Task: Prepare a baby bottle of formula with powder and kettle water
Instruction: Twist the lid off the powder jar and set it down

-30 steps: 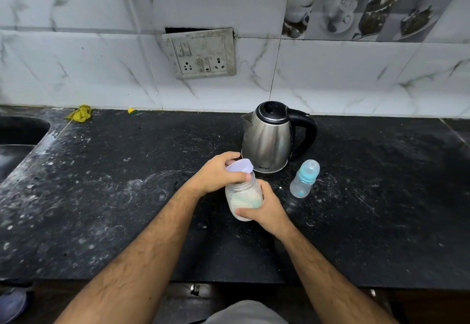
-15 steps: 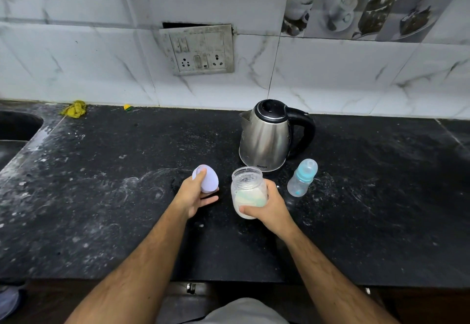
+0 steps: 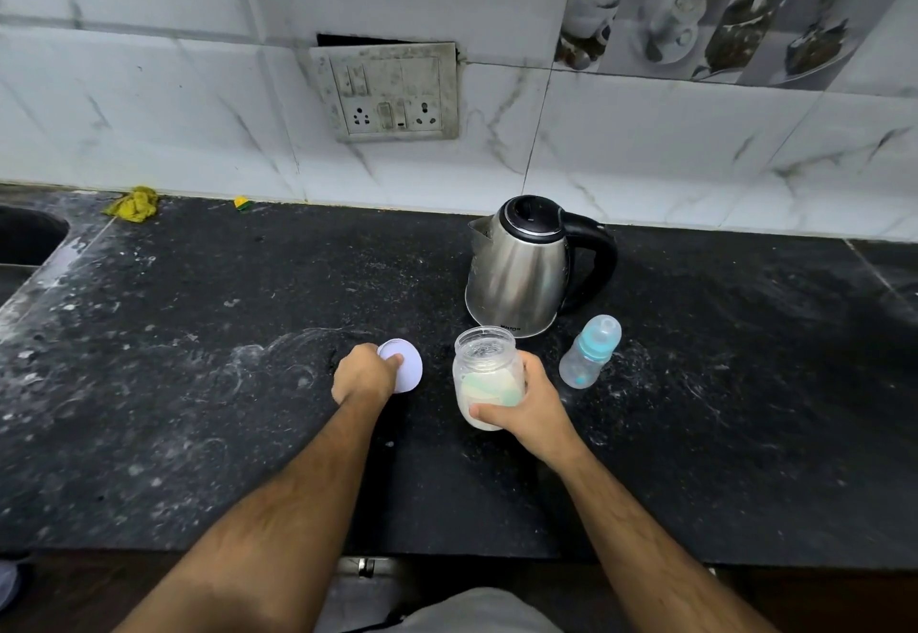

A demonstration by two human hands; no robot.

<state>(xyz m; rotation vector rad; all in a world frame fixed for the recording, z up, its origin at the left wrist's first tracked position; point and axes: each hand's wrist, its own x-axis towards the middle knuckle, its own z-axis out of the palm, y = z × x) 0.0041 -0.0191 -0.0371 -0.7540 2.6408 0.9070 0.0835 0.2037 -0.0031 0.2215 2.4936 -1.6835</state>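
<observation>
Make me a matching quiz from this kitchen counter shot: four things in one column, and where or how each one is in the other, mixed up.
Things:
1. powder jar
2. jar lid
3. kettle
4. baby bottle

States:
A. stands capped, right of the jar, touched by no hand
B. lies flat on the counter under the left hand's fingers
C. stands open, gripped by the right hand
D. stands behind the jar, lid closed, handle to the right

Pairs: 1-C, 2-B, 3-D, 4-A
</observation>
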